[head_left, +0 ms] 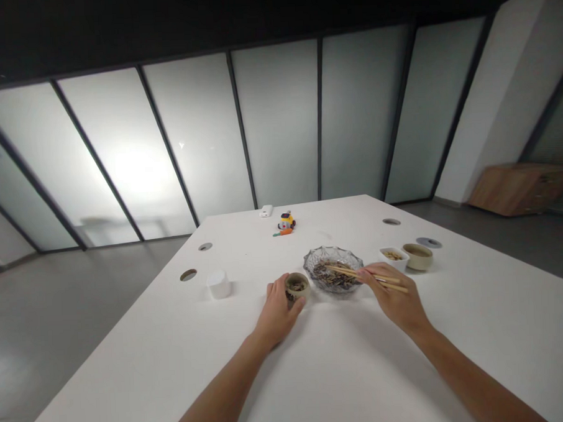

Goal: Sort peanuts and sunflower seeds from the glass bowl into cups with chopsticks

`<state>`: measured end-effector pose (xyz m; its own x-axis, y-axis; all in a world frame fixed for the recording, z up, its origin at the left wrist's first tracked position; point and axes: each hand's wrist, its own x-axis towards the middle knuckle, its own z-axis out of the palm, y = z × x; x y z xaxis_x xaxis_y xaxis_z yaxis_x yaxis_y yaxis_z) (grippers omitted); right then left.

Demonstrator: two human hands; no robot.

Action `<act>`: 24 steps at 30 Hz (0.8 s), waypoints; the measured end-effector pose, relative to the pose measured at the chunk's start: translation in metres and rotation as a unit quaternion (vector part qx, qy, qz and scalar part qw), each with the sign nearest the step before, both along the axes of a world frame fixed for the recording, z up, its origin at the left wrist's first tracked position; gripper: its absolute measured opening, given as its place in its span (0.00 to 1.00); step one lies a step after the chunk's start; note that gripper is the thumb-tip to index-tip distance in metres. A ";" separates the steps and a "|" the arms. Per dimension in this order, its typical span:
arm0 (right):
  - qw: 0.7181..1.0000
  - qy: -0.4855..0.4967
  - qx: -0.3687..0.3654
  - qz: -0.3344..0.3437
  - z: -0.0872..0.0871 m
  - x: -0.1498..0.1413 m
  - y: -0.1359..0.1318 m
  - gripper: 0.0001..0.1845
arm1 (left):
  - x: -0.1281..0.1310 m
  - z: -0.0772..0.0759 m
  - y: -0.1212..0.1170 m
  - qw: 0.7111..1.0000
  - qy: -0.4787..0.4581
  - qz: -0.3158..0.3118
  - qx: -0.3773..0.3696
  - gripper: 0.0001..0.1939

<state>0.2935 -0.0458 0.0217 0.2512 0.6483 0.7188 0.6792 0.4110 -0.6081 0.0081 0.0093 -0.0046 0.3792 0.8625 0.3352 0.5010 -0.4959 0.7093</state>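
My left hand (pixel 277 311) is wrapped round a small beige cup (pixel 297 286) that stands on the white table (pixel 316 371) and has dark bits inside. My right hand (pixel 395 299) grips a pair of wooden chopsticks (pixel 359 273). Their tips reach into a clear glass bowl (pixel 333 268) full of dark seeds, just right of the cup.
To the right of the glass bowl stand a small white square dish (pixel 393 256) and a beige cup (pixel 418 256), with a grey lid (pixel 428 242) beyond. A white cup (pixel 218 284) sits at left. A small toy (pixel 286 222) and a white box (pixel 265 210) lie at the far edge. Round holes (pixel 188 275) mark the table.
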 end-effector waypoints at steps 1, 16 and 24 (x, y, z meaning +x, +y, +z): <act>1.000 0.000 -0.001 -0.003 0.001 0.000 0.000 0.25 | 0.000 0.000 0.000 1.000 0.001 0.000 0.000 0.30; 0.979 0.189 -0.051 0.048 -0.007 0.004 0.008 0.24 | 0.000 -0.001 0.000 1.000 0.005 -0.007 -0.004 0.30; 0.981 0.182 -0.051 0.036 -0.012 0.006 0.013 0.25 | 0.000 -0.003 0.001 1.000 0.008 -0.005 -0.007 0.31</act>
<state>0.3000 -0.0330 0.0099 0.4305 0.7370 0.5211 0.3819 0.3744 -0.8450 0.0085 0.0108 -0.0075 0.3930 0.8634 0.3163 0.5075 -0.4905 0.7084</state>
